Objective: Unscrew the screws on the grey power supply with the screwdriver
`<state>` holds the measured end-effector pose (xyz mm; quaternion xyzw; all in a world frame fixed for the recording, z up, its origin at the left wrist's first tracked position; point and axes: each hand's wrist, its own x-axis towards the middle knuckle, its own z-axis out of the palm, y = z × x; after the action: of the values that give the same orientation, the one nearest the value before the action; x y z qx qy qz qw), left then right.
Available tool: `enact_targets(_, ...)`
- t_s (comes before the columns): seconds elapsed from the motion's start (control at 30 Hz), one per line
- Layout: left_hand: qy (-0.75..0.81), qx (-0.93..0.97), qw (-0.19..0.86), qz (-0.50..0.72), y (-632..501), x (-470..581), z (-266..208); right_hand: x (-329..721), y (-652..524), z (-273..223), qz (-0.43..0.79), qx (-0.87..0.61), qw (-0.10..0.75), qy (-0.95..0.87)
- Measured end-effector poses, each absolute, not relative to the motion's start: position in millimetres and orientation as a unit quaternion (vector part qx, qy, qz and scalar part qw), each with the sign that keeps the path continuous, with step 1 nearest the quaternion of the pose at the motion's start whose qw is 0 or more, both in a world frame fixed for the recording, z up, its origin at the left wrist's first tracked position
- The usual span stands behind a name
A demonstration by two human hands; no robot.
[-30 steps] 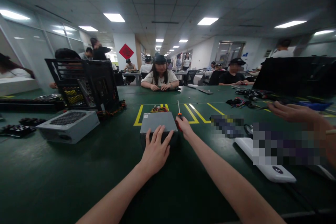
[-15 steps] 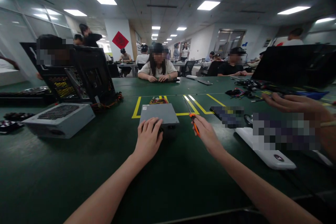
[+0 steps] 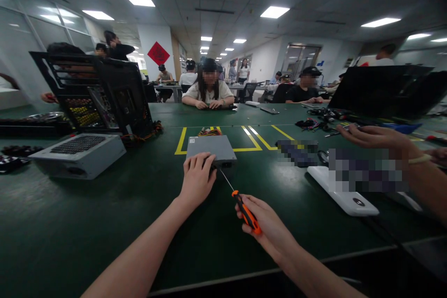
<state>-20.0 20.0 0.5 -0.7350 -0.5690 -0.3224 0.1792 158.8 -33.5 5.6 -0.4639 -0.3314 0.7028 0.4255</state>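
Observation:
A grey computer power supply lies on the green table in front of me, with its bundle of coloured cables at the far side. My left hand grips its near left part, fingers over the top and thumb down by the front face. In my right hand is a screwdriver with an orange and black handle. Its thin shaft points up and left, and the tip is close to the front face near the socket; whether it touches, I cannot tell.
To the left are a second power supply and an open black computer case. A white power bank lies at right, near another person's hand. Yellow tape marks the green table. Another person sits opposite.
My right hand has turned the screwdriver and brought it left and nearer me, its tip now at the power supply's front. My left hand stays on the power supply.

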Motion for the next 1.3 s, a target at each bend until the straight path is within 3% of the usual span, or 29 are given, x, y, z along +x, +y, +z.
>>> enact_targets(0.67,-0.569,-0.737,0.179,-0.318,21,-20,0,150,-26,-1,0.716,-0.452,0.439,-0.3)
enact_targets(1.3,-0.553,-0.718,0.198,-0.373,31,-13,-8,141,-27,9,0.805,-0.421,0.388,-0.153)
